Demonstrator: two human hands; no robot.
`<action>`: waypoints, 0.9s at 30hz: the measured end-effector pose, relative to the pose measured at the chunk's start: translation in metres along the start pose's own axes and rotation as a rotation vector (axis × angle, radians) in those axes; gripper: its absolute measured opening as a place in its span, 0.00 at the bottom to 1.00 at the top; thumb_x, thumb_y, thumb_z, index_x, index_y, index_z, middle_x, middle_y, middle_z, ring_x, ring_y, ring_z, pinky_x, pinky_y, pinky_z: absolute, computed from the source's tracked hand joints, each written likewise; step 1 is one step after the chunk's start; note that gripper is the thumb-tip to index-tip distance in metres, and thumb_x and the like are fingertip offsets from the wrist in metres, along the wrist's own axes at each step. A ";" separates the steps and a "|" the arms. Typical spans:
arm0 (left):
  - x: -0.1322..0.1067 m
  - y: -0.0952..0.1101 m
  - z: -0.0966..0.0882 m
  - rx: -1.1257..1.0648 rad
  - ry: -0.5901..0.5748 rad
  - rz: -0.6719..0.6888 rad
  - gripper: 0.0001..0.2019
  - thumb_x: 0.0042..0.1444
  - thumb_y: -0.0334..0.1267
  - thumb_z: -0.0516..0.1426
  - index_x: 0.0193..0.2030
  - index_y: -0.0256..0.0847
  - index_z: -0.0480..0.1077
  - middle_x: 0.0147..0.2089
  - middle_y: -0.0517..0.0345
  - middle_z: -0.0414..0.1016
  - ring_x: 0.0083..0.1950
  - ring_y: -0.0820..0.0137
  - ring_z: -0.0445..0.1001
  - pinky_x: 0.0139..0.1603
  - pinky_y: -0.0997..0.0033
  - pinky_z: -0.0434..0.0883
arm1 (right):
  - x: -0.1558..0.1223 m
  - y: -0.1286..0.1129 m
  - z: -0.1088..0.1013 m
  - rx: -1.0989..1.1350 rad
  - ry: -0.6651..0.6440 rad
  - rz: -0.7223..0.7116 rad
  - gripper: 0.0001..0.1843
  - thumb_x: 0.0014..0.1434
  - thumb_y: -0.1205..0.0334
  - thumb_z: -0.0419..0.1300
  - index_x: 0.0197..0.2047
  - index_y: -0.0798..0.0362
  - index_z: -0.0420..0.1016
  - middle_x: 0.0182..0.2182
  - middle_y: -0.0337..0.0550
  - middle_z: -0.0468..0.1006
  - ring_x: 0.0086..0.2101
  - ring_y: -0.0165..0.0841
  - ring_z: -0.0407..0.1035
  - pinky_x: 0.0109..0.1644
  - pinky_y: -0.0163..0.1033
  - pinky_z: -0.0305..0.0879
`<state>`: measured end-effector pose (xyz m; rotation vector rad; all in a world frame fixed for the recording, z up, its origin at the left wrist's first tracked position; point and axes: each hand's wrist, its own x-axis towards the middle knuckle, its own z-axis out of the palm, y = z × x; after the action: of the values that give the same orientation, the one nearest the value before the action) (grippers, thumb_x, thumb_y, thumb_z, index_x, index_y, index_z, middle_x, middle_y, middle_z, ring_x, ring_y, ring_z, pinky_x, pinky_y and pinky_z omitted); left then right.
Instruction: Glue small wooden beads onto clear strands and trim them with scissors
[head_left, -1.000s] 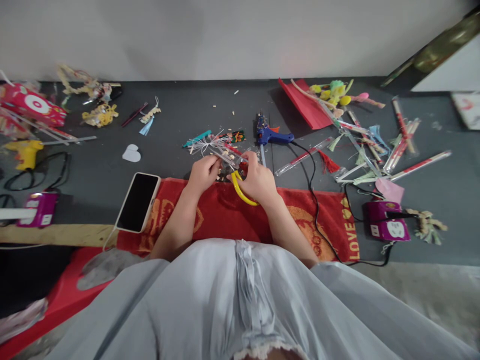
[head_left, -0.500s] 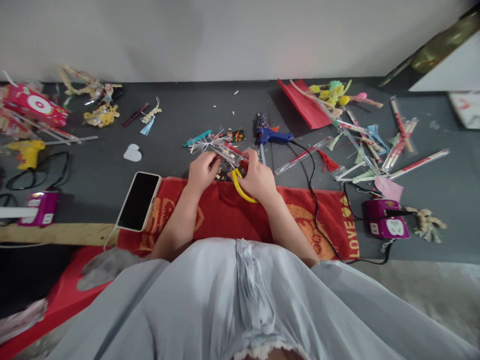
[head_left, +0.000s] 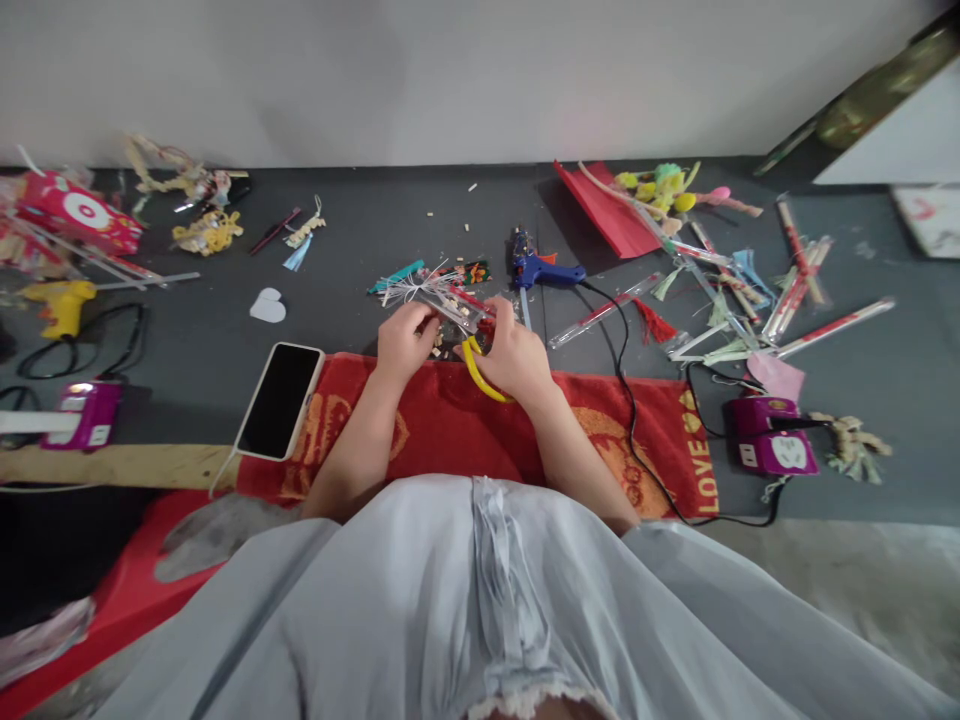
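My right hand [head_left: 517, 350] is closed around a tool with a curved yellow handle [head_left: 484, 377], which looks like pliers; its working end is hidden by the fingers. To its left, my left hand [head_left: 405, 338] has thumb and fingertips pinched together, and whatever lies between them is too small to make out. Just beyond both hands is a bundle of white strings [head_left: 409, 288] beside a clear plastic wrapper [head_left: 454, 308]. Small pale bits [head_left: 437, 350] are scattered between the hands. A blue glue gun [head_left: 547, 270] lies beyond my right hand.
A red towel [head_left: 465, 430] lies under my forearms, with a phone [head_left: 281, 400] at its left. The glue gun's black cable [head_left: 628, 370] runs across the right side to a purple power socket [head_left: 772, 435]. Wrapped sticks with tassels [head_left: 739, 290] cover the right; a yellow glue gun [head_left: 60, 305] lies left.
Both hands keep almost the same place and grip. The view has shifted very slightly; nothing else visibly differs.
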<state>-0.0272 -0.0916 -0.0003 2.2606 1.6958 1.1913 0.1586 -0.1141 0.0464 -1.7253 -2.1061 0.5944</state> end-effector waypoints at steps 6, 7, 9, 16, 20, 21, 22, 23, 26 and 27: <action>0.000 -0.001 0.000 -0.052 0.005 0.059 0.09 0.60 0.37 0.54 0.37 0.39 0.75 0.35 0.56 0.80 0.37 0.72 0.77 0.40 0.75 0.71 | 0.000 0.001 0.000 0.028 0.019 -0.035 0.39 0.53 0.40 0.56 0.60 0.58 0.57 0.45 0.59 0.78 0.43 0.52 0.75 0.45 0.53 0.70; 0.000 -0.001 0.001 -0.059 0.007 0.064 0.10 0.61 0.37 0.53 0.38 0.39 0.75 0.36 0.56 0.80 0.37 0.72 0.77 0.41 0.74 0.71 | -0.001 0.001 0.000 0.034 0.020 -0.038 0.40 0.53 0.40 0.56 0.60 0.59 0.57 0.45 0.59 0.78 0.44 0.52 0.74 0.45 0.53 0.70; 0.000 0.000 0.001 -0.067 0.009 0.076 0.10 0.61 0.38 0.53 0.38 0.39 0.75 0.36 0.55 0.80 0.38 0.72 0.77 0.41 0.74 0.71 | -0.001 0.001 0.000 0.046 0.021 -0.046 0.40 0.52 0.40 0.57 0.60 0.59 0.57 0.45 0.59 0.78 0.45 0.53 0.74 0.46 0.53 0.70; -0.001 0.002 0.001 -0.041 -0.013 0.066 0.11 0.61 0.39 0.51 0.36 0.38 0.74 0.35 0.54 0.79 0.37 0.72 0.75 0.39 0.73 0.71 | -0.001 0.002 0.000 0.068 0.033 -0.088 0.42 0.52 0.41 0.59 0.60 0.60 0.56 0.49 0.61 0.75 0.48 0.52 0.72 0.50 0.54 0.69; -0.001 0.001 0.000 -0.030 -0.002 0.069 0.11 0.60 0.38 0.51 0.32 0.38 0.72 0.31 0.55 0.77 0.33 0.72 0.74 0.37 0.73 0.69 | -0.001 0.002 0.001 0.064 0.049 -0.115 0.42 0.52 0.40 0.60 0.60 0.62 0.56 0.50 0.62 0.74 0.50 0.52 0.71 0.52 0.54 0.68; -0.001 0.001 0.000 -0.033 0.001 0.071 0.10 0.59 0.38 0.51 0.31 0.38 0.71 0.31 0.56 0.76 0.33 0.72 0.73 0.36 0.73 0.69 | -0.001 0.003 0.002 0.063 0.050 -0.119 0.43 0.52 0.40 0.60 0.60 0.62 0.56 0.50 0.62 0.74 0.50 0.52 0.71 0.53 0.53 0.68; -0.001 0.002 0.000 -0.034 0.003 0.071 0.10 0.59 0.37 0.51 0.31 0.38 0.71 0.30 0.56 0.76 0.32 0.72 0.73 0.35 0.73 0.69 | -0.001 0.003 0.002 0.063 0.050 -0.122 0.43 0.52 0.40 0.60 0.60 0.63 0.56 0.50 0.62 0.74 0.50 0.52 0.71 0.53 0.53 0.68; -0.001 0.002 0.000 -0.034 0.004 0.073 0.10 0.59 0.37 0.51 0.31 0.38 0.71 0.29 0.56 0.75 0.31 0.73 0.73 0.35 0.73 0.68 | -0.001 0.003 0.003 0.064 0.051 -0.124 0.43 0.52 0.40 0.60 0.60 0.63 0.56 0.50 0.62 0.74 0.50 0.51 0.71 0.53 0.53 0.68; -0.001 0.003 -0.001 -0.031 0.011 0.088 0.10 0.59 0.37 0.51 0.30 0.39 0.70 0.28 0.57 0.74 0.31 0.73 0.72 0.33 0.73 0.68 | -0.001 0.003 0.003 0.074 0.053 -0.123 0.42 0.52 0.41 0.60 0.60 0.62 0.56 0.49 0.62 0.75 0.50 0.52 0.71 0.52 0.54 0.68; -0.001 0.004 -0.001 -0.029 0.014 0.100 0.10 0.59 0.37 0.51 0.30 0.39 0.70 0.27 0.57 0.73 0.30 0.73 0.71 0.33 0.74 0.67 | -0.001 0.003 0.003 0.077 0.051 -0.120 0.42 0.52 0.41 0.60 0.60 0.61 0.56 0.49 0.62 0.75 0.50 0.52 0.71 0.52 0.54 0.68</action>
<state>-0.0246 -0.0940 0.0016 2.3507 1.5762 1.2458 0.1596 -0.1146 0.0419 -1.5445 -2.1056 0.5826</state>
